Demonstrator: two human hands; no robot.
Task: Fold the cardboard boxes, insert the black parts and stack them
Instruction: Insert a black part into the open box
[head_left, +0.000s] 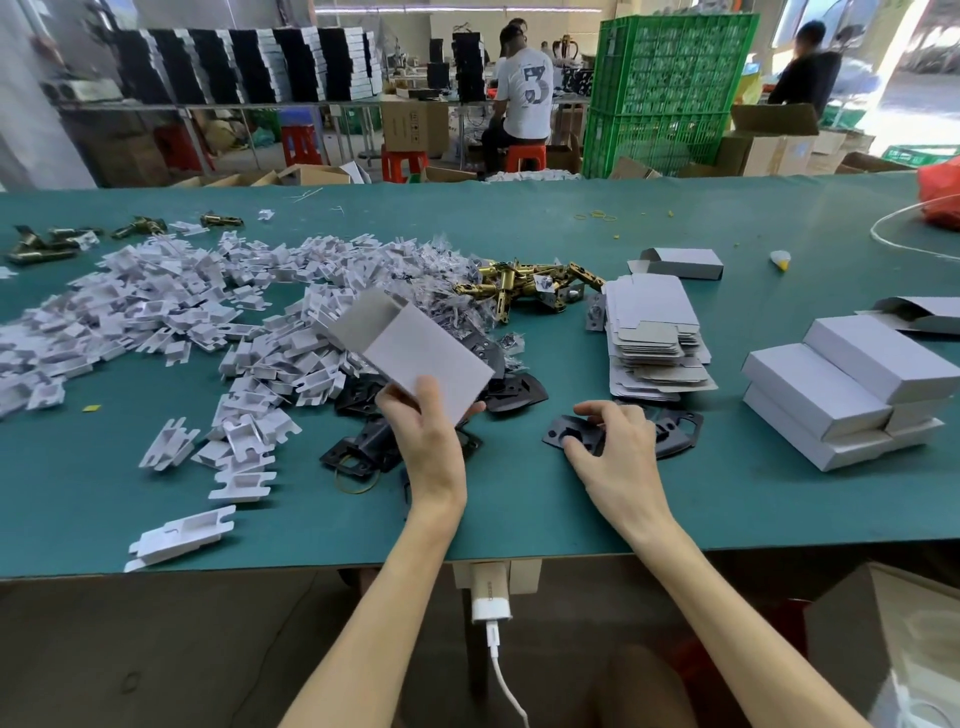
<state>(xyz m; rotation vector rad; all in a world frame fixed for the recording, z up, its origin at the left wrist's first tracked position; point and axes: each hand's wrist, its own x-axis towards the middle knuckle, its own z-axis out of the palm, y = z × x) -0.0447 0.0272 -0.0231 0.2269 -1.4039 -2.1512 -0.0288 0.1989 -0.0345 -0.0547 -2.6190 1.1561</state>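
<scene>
Both clamped — left hand (427, 434) grips box (415, 348), right hand (615, 449) pinches black part (563, 432) — green mat (519, 519) toward near edge.

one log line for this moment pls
left hand: holds folded box above table | right hand: pinches black part on table | finished boxes: stacked at right | flat blanks: piled behind right hand

We note a workshop: long green-covered table (519, 234), stacked green crates (670, 88) behind it, red stools (404, 162) on a grey floor (337, 153), and daylight (919, 83) flooding the far right.
</scene>
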